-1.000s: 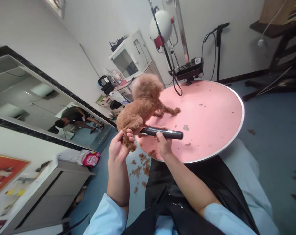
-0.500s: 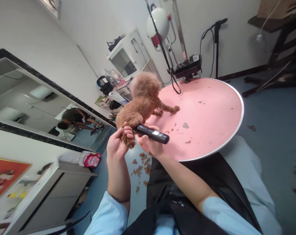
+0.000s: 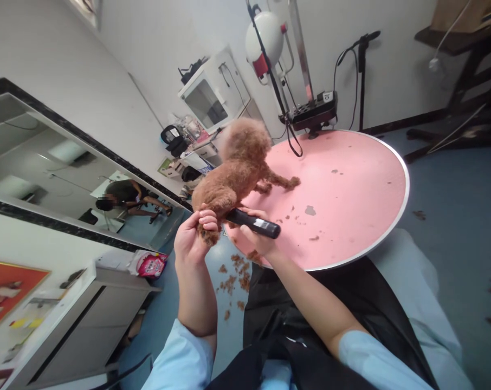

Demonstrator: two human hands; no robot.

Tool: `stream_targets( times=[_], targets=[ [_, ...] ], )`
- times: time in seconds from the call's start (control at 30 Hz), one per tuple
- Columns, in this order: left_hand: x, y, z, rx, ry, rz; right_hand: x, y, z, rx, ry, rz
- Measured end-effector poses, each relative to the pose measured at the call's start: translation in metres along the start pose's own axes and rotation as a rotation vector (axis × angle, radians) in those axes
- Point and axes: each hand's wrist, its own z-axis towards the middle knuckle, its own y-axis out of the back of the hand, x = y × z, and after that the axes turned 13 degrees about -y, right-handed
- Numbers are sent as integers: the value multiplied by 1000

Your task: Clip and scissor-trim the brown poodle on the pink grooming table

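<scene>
A curly brown dog (image 3: 235,176) stands at the left side of a round pink table (image 3: 351,206), its head turned away. My left hand (image 3: 194,233) is wrapped round one hind leg, and the paw (image 3: 210,235) pokes out below the fingers. Black clippers (image 3: 256,222) lie in my right hand (image 3: 257,233), their front end against the dog's rear near that leg. The blade end is hidden by fur. Small tufts of cut hair (image 3: 314,238) are scattered on the table.
Behind the table stand a white dryer (image 3: 265,40) and a black tool tray (image 3: 314,112) with a hanging loop. More hair (image 3: 239,271) lies on the blue floor. A grey cabinet (image 3: 83,319) is at the lower left. A mirror (image 3: 46,162) shows a seated person.
My left hand and the held paw have shifted slightly left. A clump of brown hair now shows at the table edge below my right hand. The view has moved slightly.
</scene>
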Motion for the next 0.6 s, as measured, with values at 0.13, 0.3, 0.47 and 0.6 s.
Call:
stream_targets(
  times=[0.13, 0.3, 0.47, 0.6],
  targets=[
    [-1, -1, -1, -4, -19, 16, 1, 2, 4, -46, 48, 62],
    [-2, -2, 0, -11, -48, 47, -6, -4, 27, 46, -51, -104],
    [-4, 1, 1, 4, -25, -12, 8, 12, 27, -53, -55, -161],
    [-2, 0, 1, -8, -13, 10, 6, 5, 27, -50, 11, -141]
  ],
)
